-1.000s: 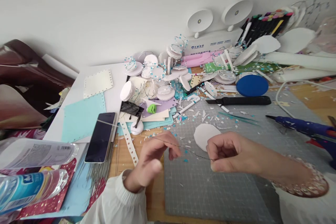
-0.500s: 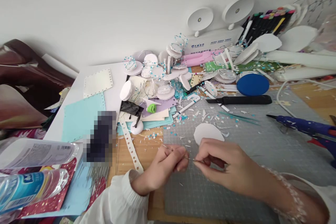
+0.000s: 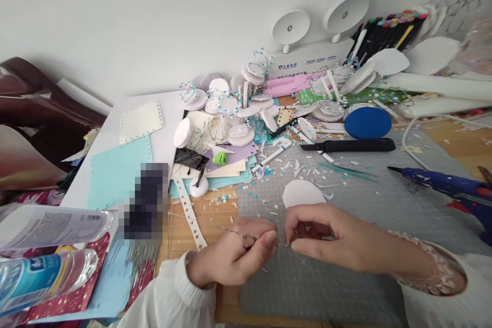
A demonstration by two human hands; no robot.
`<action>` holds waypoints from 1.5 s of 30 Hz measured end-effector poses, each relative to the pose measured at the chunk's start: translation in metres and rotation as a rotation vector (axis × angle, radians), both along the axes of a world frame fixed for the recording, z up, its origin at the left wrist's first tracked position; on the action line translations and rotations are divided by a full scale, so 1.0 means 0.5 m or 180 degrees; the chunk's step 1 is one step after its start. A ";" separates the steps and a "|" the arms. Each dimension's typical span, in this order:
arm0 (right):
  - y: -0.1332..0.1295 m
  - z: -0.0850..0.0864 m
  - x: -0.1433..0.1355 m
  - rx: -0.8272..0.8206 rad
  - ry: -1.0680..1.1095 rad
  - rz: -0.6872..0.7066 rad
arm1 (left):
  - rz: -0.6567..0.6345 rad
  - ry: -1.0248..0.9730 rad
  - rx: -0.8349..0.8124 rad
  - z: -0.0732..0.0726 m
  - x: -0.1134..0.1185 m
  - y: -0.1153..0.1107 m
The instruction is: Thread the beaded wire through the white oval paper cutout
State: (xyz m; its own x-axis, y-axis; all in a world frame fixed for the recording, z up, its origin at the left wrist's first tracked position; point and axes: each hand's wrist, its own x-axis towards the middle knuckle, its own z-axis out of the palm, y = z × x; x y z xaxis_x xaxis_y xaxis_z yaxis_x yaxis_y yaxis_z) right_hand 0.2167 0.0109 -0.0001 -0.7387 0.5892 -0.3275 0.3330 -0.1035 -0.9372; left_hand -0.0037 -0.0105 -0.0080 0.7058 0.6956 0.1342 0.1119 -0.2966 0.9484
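My left hand (image 3: 238, 256) and my right hand (image 3: 323, 238) meet fingertip to fingertip low over the grey cutting mat (image 3: 346, 277). Both pinch a thin wire (image 3: 234, 233) that runs out to the left of my left fingers. A white oval foam piece (image 3: 302, 193) lies on the mat just beyond my right hand. Small blue and white scraps are scattered around it.
A blue glue gun (image 3: 446, 184) lies at the right. A black knife (image 3: 349, 145), a blue disc (image 3: 368, 123) and a heap of white foam discs (image 3: 230, 113) fill the back. Light blue card (image 3: 117, 171), a blurred phone (image 3: 146, 202) and plastic bottles (image 3: 42, 271) sit left.
My hands have come together from being apart along the wire, and have moved slightly nearer to me. The stretch of wire between them has shortened to almost nothing.
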 end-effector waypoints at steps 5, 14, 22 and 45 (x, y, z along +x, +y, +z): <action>-0.003 -0.005 -0.008 -0.0196 0.0062 -0.0197 | 0.0228 -0.0001 -0.0210 -0.010 0.001 -0.008; -0.008 -0.005 -0.011 -0.0359 0.0139 -0.0514 | 0.0413 -0.0113 -0.0717 -0.011 0.010 -0.016; -0.031 -0.007 -0.016 0.1523 0.0118 -0.0995 | 0.0659 -0.0440 -0.0915 -0.027 0.013 -0.020; 0.003 0.035 0.025 -0.0170 0.0195 -0.0974 | 0.1083 -0.0678 0.0348 0.023 -0.012 -0.023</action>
State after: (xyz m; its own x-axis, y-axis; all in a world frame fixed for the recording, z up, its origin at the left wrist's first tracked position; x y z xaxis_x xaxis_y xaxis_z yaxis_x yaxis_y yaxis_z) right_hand 0.2291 0.0125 0.0172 -0.5491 0.7703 -0.3243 0.2218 -0.2398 -0.9451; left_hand -0.0096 -0.0221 0.0033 0.3865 0.8579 0.3386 0.0255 -0.3769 0.9259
